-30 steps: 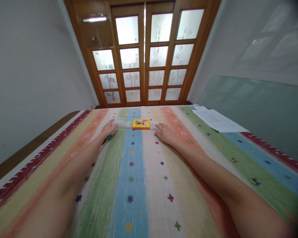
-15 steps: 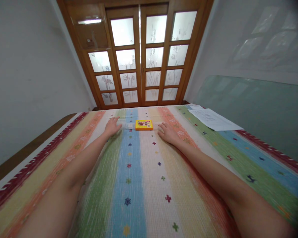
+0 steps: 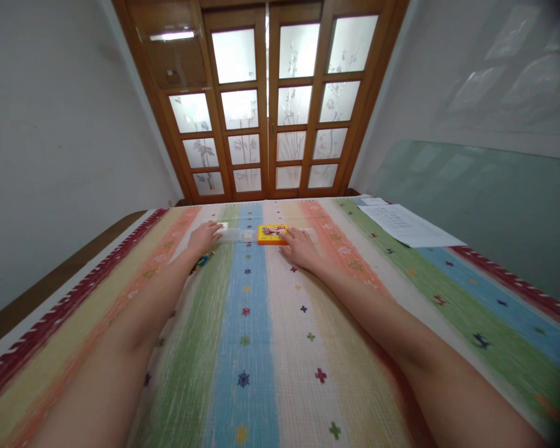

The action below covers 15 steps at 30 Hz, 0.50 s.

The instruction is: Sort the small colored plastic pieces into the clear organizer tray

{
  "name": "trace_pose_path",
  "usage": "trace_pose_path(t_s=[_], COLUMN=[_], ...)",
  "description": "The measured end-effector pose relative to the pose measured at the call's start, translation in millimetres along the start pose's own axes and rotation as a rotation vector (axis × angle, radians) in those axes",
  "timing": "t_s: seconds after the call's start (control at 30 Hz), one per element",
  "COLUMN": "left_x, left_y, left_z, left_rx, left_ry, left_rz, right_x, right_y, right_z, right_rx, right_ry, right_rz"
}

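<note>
A flat yellow and orange box (image 3: 271,234) with a printed picture lies at the far part of the table. My right hand (image 3: 300,247) reaches its right end, fingers stretched out over that edge. Left of the box lies a clear plastic piece (image 3: 234,235), see-through and hard to outline. My left hand (image 3: 204,238) rests at the left end of this plastic with its fingers extended, by a small white patch (image 3: 223,226). More clear plastic (image 3: 312,234) shows behind my right hand. A small blue and yellow object (image 3: 201,262) peeks out beside my left wrist.
A striped cloth (image 3: 254,373) covers the table. White printed sheets (image 3: 408,225) lie at the right far side. A greenish glass panel (image 3: 485,205) stands along the right wall. Wooden doors with frosted panes (image 3: 270,106) close off the far end.
My right hand has moved left from the clear plastic onto the box's right end. My left hand has shifted slightly left, and the white patch and the blue and yellow object now show.
</note>
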<state>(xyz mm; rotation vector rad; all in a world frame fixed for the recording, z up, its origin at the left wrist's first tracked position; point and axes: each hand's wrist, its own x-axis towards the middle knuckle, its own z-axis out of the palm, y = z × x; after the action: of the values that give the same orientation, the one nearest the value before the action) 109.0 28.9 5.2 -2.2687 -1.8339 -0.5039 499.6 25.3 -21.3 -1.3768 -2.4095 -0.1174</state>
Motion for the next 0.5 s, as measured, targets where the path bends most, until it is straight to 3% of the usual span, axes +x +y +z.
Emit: trace_pose_path(t_s=[0.27,0.5], left_x=[-19,-7], left_y=[-48,-38], left_z=[5.7,9.6], left_rx=[-0.018,-0.116], left_ry=[-0.019,-0.065], left_rz=[-0.077,-0.096], right_x=[12,14], right_y=[1,-1], right_z=[10,16], right_rx=[-0.006,-0.044], right_ry=[-0.050,-0.058], right_rz=[0.018,0.060])
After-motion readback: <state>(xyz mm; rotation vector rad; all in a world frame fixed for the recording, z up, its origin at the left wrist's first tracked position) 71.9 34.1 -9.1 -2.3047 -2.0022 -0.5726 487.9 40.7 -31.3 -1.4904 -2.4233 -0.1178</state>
